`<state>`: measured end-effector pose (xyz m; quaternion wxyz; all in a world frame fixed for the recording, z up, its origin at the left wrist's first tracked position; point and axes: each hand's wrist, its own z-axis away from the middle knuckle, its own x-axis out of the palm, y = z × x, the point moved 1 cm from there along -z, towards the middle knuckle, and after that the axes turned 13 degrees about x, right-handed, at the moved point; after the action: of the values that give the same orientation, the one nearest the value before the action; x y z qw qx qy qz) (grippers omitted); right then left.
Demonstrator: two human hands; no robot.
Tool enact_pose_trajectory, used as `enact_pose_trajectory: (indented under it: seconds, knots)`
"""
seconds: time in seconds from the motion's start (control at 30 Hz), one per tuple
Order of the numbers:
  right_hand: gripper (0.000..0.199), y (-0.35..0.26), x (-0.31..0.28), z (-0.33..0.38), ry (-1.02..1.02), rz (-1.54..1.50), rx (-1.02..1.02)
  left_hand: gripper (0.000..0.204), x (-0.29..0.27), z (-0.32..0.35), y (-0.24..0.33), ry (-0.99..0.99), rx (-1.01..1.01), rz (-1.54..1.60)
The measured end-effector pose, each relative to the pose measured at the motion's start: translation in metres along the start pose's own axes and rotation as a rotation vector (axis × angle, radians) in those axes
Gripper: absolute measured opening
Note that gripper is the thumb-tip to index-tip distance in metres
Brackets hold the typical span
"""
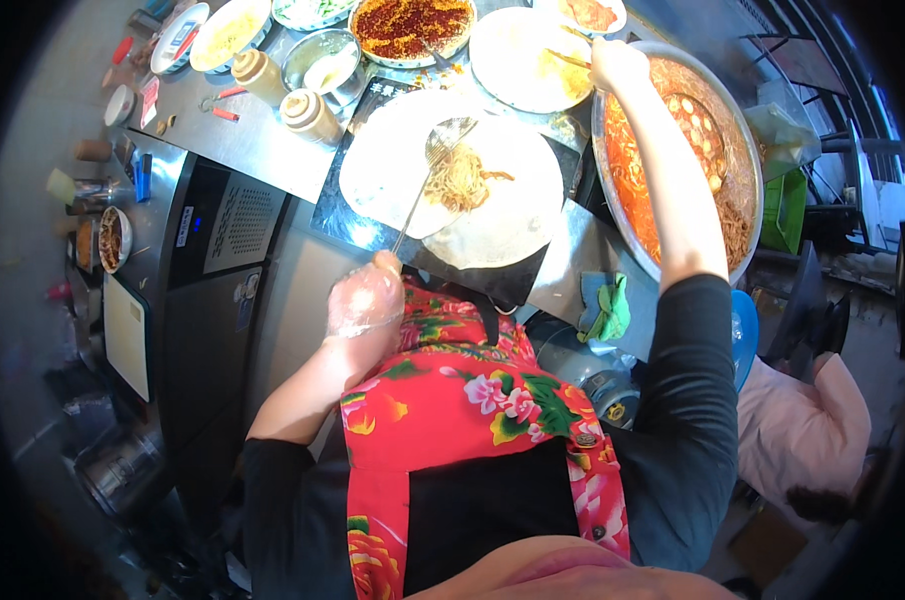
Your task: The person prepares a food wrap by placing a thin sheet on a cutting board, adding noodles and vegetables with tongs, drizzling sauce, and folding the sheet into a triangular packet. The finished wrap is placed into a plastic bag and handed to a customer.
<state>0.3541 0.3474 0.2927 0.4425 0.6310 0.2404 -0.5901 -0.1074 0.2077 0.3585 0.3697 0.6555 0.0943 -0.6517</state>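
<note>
My left hand (366, 300), in a clear plastic glove, is closed round the long handle of a metal skimmer (451, 135). Its perforated head touches a heap of pale brown shreds, perhaps noodles (460, 180), on large thin white flatbreads (508, 240). These overlap on a dark square board in front of me. At the far right, my right hand (621, 68) grips slim golden-brown sticks, perhaps tongs or chopsticks (570, 57). Their tips are over a round white plate (503, 60) with yellowish food. Under my right forearm sits a wide metal pan (603, 190) of red broth and round pieces.
Two squeeze bottles (310, 116) stand left of the flatbreads, beside a metal bowl (323, 62). A bowl of red chilli seasoning (413, 28) is behind. Red-handled scissors (225, 104) lie on the counter. A green cloth (609, 308) rests near its front edge. Another person (808, 430) is at right.
</note>
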Motion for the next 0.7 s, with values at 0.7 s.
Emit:
enact_pose_trajectory:
  seconds: [0.7]
  knots:
    - [0.04,0.027,-0.023,0.019,-0.108,-0.239,-0.152,0.033,0.101,-0.081,0.034,0.068,0.1,1.37]
